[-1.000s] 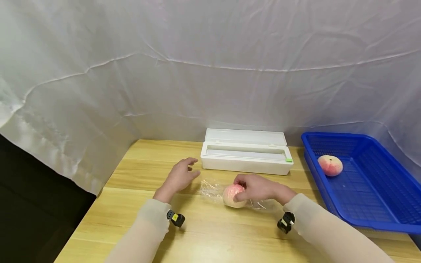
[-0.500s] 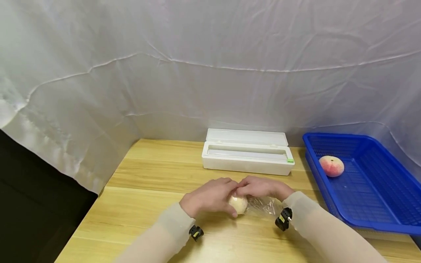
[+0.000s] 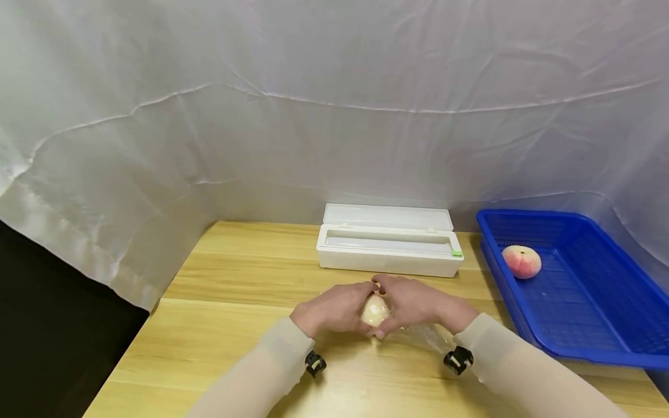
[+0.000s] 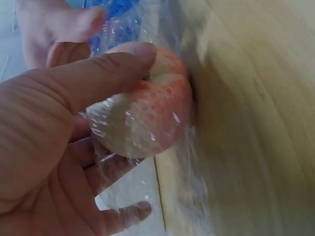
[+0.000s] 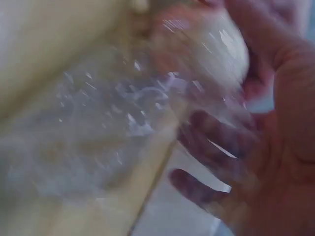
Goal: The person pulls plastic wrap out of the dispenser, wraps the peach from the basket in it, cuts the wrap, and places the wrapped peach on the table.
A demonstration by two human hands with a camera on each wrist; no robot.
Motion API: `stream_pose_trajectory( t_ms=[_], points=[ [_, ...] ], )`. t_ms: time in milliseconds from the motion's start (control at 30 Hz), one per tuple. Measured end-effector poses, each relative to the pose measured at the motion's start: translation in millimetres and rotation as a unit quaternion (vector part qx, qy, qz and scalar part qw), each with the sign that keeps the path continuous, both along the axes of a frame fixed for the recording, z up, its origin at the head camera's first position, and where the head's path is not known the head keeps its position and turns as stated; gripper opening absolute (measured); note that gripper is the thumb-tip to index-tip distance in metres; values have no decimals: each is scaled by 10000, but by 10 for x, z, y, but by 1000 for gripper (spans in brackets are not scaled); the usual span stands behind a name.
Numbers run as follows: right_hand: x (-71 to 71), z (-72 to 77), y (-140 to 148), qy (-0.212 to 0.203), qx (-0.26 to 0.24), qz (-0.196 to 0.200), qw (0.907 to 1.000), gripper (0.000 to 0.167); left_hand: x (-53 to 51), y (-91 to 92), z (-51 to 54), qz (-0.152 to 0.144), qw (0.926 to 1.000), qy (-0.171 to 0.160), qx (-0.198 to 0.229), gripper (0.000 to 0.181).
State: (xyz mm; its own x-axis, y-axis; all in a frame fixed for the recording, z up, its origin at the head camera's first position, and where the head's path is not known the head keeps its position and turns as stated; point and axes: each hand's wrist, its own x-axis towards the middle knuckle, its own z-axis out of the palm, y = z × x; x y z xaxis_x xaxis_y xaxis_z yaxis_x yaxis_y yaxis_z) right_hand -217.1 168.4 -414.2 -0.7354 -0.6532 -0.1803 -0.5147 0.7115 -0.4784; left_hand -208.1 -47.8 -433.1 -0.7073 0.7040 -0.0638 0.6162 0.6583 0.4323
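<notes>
Wrapped in clear cling film [image 5: 133, 105], a pink and cream peach [image 3: 374, 310] lies between the two hands, low over the wooden table. My left hand [image 3: 337, 310] grips it from the left; in the left wrist view the thumb presses across the peach [image 4: 152, 108] near its stem dimple, fingers behind. From the other side my right hand [image 3: 418, 302] curls its fingers and thumb round the peach. A loose tail of film trails out to the right, under the right wrist. The right wrist view is blurred, so the right fingertips' exact contact is unclear.
Behind the hands stands a white cling film dispenser box [image 3: 389, 258], its lid [image 3: 387, 216] raised. To the right, a blue plastic basket [image 3: 567, 342] holds another peach [image 3: 521, 262]. A grey-white curtain [image 3: 334, 145] encloses the back of the wooden table [image 3: 225, 325].
The left hand has come from the left to grip the peach, and the right hand has stayed on it. The film on the left side has been folded over the peach.
</notes>
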Motion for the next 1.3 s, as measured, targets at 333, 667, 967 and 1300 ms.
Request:
stream_pose_trajectory(
  t_ms=[333,667,967,1300],
  points=[
    [75,-231,-35,756,-105,-50,9971,63,-78,-233,29,612,9940,-709,558,93],
    [139,-99,51,1979,-310,-562,9781,72,-99,-595,81,2918,9256,-1053,2170,57],
    [178,83,56,2335,-356,-351,9711,72,-7,-423,53,3188,9111,-349,2590,37],
    [219,229,50,2583,-35,42,9660,79,11,-567,248,3174,9109,-428,2600,18]
  ],
)
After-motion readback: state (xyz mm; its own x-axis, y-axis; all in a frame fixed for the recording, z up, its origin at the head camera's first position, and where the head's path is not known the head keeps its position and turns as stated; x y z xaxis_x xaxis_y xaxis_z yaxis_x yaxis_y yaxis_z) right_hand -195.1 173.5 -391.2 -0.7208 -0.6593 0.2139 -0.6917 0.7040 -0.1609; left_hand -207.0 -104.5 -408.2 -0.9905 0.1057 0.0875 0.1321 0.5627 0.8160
